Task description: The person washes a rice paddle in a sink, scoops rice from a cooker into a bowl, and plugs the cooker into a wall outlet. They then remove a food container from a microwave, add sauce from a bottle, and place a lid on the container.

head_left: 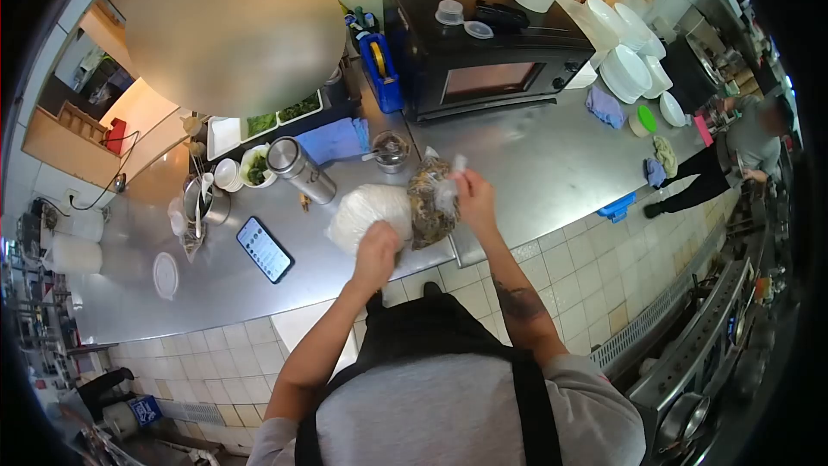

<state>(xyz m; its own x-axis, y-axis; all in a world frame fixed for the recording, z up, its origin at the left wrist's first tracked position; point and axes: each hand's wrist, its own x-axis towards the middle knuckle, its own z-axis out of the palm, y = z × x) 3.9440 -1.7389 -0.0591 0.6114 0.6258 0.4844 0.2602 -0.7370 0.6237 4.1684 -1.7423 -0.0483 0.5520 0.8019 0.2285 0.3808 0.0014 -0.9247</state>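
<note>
A full white plastic bag (369,210) rests near the front edge of the steel counter. My left hand (377,252) is closed at the bag's near side, with its fingertips partly hidden. Right beside it stands a clear plastic bag (429,207) filled with dark brown, dried-looking pieces. The fingers of my right hand (476,198) are pinched on the upper right part of this clear bag, where its plastic is bunched. Just behind the two bags is a clear jar (392,152) with dark contents. A steel thermos (302,170) leans to the left of them.
A phone (265,249) with a lit screen and a white lid (166,275) lie at left. Behind are a blue cloth (335,140), trays of greens (297,110) and a black oven (492,52). A round lamp shade (235,30) hangs close overhead. Another person (755,142) stands at far right.
</note>
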